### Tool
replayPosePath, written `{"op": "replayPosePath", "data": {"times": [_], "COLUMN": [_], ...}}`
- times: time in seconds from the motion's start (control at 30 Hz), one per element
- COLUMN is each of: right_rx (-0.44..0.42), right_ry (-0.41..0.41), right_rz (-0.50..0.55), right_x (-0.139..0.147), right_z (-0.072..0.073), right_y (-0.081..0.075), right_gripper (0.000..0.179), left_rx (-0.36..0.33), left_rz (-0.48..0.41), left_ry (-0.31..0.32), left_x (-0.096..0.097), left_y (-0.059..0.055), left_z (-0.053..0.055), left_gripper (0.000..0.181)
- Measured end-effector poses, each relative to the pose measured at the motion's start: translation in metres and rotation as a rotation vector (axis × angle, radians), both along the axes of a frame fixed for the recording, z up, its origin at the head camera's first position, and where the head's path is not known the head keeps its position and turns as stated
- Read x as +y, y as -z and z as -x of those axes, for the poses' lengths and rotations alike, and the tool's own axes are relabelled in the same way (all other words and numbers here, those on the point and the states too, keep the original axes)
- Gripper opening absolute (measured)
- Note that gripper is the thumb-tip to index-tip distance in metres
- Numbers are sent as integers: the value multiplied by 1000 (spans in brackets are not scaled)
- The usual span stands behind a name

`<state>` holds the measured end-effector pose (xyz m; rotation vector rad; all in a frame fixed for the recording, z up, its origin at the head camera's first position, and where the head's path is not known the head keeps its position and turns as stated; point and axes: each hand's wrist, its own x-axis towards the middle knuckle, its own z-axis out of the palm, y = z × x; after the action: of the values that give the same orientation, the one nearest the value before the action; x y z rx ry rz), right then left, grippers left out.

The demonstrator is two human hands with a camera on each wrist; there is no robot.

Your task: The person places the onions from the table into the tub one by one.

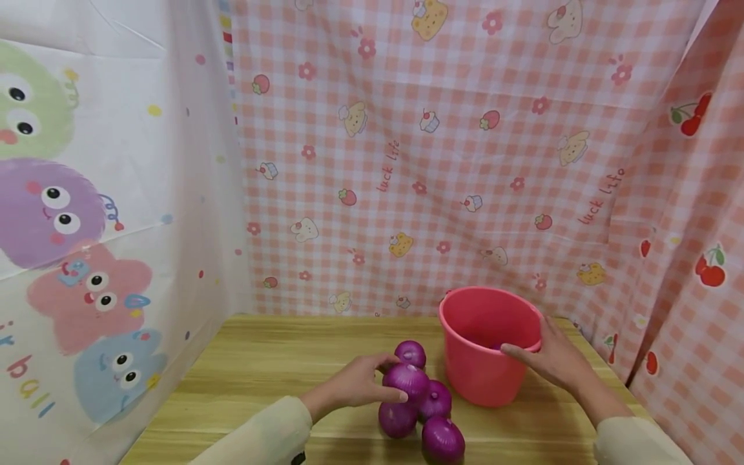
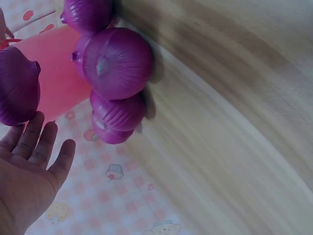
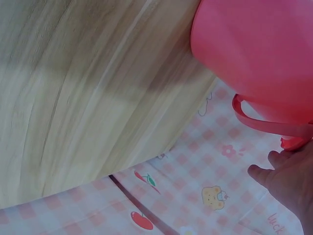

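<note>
Purple-red onions stand in a close group left of a pink bucket (image 1: 488, 381). My left hand (image 1: 357, 384) holds one onion (image 1: 408, 382) between thumb and fingers, above the others; the left wrist view shows this onion (image 2: 17, 88) at the fingertips, off the table. Around it lie a rear onion (image 1: 410, 353), a front onion (image 1: 444, 440) and others. My right hand (image 1: 552, 355) grips the bucket's right rim, thumb over the inner edge and fingers outside. A bit of purple shows inside the bucket, mostly hidden by its wall.
The wooden table (image 1: 261, 361) carries the bucket and onions. A pink checked curtain (image 1: 372, 155) hangs behind and on the right, a white cartoon sheet (image 1: 192, 161) on the left. The bucket's red handle (image 3: 269, 126) hangs at its side.
</note>
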<state>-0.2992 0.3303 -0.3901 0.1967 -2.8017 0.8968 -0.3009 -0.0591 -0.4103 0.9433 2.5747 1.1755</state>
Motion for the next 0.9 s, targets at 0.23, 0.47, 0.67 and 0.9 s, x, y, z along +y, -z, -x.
{"op": "replayPosePath", "data": {"times": [0.23, 0.47, 0.67, 0.9], "right_rx": [-80, -120, -141, -127], "right_ry": [36, 44, 47, 39], "right_rz": [-111, -179, -161, -166], "right_x": [1, 3, 3, 2], "right_z": [0, -2, -4, -4], "right_y": [-2, 0, 0, -2], "right_gripper": [111, 106, 107, 106], "left_rx": [15, 12, 0, 51], "left_rz": [-11, -61, -114, -138], "left_ry": [-41, -112, -153, -191], "left_x": [10, 23, 38, 60], "left_y": [-9, -22, -32, -49], "left_z": [9, 19, 29, 39], "left_gripper": [62, 62, 67, 69]}}
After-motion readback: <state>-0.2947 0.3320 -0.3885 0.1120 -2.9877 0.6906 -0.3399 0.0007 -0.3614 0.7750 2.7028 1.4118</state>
